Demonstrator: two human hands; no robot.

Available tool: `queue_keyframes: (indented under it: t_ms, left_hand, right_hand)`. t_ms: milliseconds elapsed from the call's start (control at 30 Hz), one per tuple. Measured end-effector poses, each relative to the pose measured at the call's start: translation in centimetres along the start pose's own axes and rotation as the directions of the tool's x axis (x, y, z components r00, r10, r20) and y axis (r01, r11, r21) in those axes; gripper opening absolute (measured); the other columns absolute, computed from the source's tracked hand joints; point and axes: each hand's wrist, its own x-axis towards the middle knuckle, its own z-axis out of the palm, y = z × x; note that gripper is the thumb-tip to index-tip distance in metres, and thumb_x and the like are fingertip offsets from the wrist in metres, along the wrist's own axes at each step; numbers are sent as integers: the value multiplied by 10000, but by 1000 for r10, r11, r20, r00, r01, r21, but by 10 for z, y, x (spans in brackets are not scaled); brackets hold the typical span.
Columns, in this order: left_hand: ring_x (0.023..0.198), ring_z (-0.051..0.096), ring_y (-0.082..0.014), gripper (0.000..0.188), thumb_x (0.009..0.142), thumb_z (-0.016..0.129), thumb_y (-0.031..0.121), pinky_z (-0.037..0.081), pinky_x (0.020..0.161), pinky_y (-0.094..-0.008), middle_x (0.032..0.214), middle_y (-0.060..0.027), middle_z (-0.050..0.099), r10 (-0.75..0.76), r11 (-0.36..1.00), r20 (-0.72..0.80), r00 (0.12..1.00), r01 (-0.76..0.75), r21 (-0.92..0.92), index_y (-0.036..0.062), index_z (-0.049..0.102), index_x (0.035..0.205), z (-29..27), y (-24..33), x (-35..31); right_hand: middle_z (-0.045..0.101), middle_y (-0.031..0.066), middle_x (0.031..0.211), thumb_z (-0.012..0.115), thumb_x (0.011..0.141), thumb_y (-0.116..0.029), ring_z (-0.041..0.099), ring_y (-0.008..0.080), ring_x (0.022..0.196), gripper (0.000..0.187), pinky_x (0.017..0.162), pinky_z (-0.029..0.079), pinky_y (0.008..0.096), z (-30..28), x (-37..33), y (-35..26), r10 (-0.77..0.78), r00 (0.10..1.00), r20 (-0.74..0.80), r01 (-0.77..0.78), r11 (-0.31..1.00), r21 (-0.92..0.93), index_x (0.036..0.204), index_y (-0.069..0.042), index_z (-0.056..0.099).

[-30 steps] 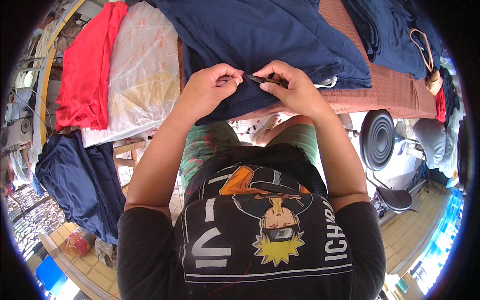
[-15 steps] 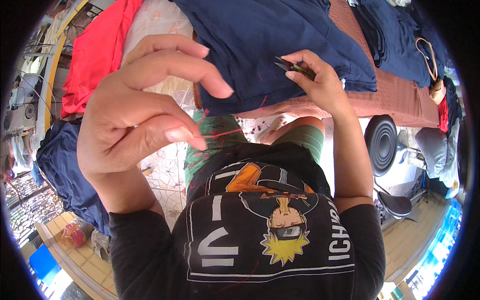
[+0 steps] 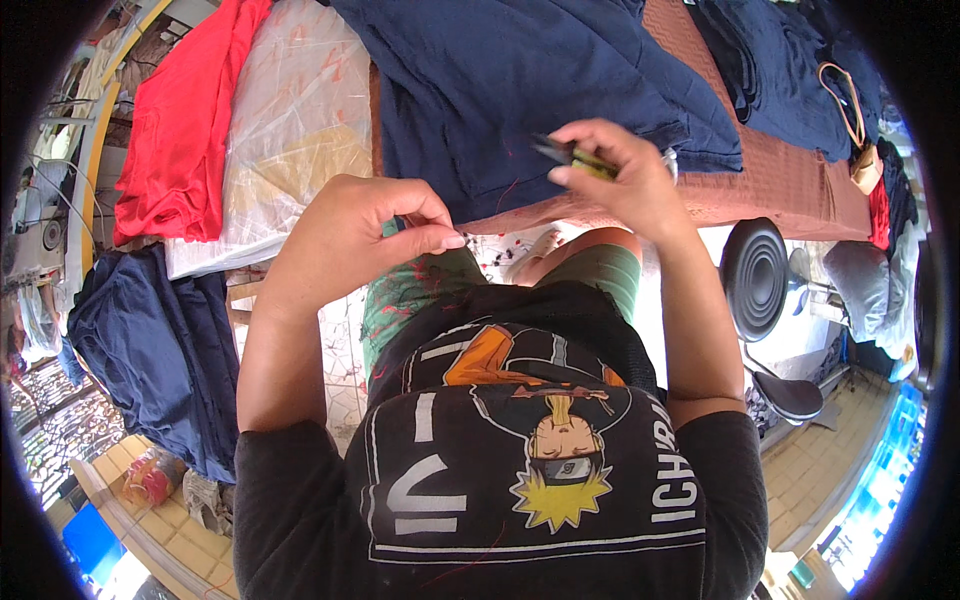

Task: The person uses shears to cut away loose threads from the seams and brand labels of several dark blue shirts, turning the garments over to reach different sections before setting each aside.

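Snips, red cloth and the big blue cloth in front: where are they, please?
Snips [image 3: 594, 164]: head view, on the blurry green handle.
Red cloth [image 3: 182, 140]: head view, middle of its front.
Big blue cloth [image 3: 545, 95]: head view, on its middle.

at twelve o'clock, navy cloth [image 3: 490, 90] lies on a brown table cover [image 3: 800, 190]. between one and two, the right hand [image 3: 635, 180] grips small, dark, blurred snips [image 3: 594, 164]. toward ten, the left hand [image 3: 370, 235] is loosely curled, with red cloth [image 3: 180, 150] farther out.

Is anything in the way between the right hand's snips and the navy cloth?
Nothing visible does: the snips in the right hand appear over the navy cloth, with the left hand off to the left.
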Motion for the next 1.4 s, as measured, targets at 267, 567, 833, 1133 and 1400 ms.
queue_keyframes:
  t_ms: [267, 567, 833, 1133, 1400]
  left_hand:
    - [741, 657, -137, 97, 876, 615, 44, 497, 668, -251, 805, -66, 697, -139, 989, 86, 986, 142, -30, 18, 697, 922, -2, 2, -1]
    - [744, 639, -170, 76, 830, 673, 61, 488, 697, -297, 817, -49, 697, 151, 984, -7, 989, -150, 98, 44, 705, 896, -1, -14, -4]
    - [738, 634, -130, 78, 821, 693, 64, 478, 668, -268, 828, -56, 693, 11, 1000, 8, 1000, -11, -20, 27, 687, 889, 6, -15, -5]
    - [786, 633, -172, 97, 772, 725, 69, 475, 735, -297, 814, -41, 680, 52, 997, -274, 960, -68, -48, 62, 682, 860, 30, -10, 1]
    - [894, 593, -202, 198, 687, 785, 110, 437, 818, -339, 921, -12, 654, 278, 954, -503, 818, -177, 240, 122, 709, 869, 36, -19, 8]
  right_hand:
    - [682, 109, 886, 727, 794, -183, 671, 266, 764, 231, 674, 513, 370, 32, 5, 11, -155, 985, 75, 172, 907, -384, 961, -49, 642]
    - [707, 59, 915, 680, 858, -80, 629, 104, 812, 156, 751, 484, 251, -11, -9, -31, -45, 862, 504, -55, 982, 182, 982, 16, 676]
    - [692, 34, 851, 633, 912, -153, 607, 64, 777, 180, 728, 483, 228, -2, -7, -30, -77, 897, 435, -72, 947, 314, 1003, -9, 690]
    - [672, 24, 800, 716, 853, -197, 579, 36, 698, 244, 619, 467, 201, 31, -5, -35, 140, 918, 372, -238, 942, 234, 1046, -48, 699]
    - [673, 77, 765, 730, 801, -390, 618, 162, 693, 385, 645, 477, 316, 22, -8, -35, 39, 805, 593, -3, 998, -62, 951, -38, 691]
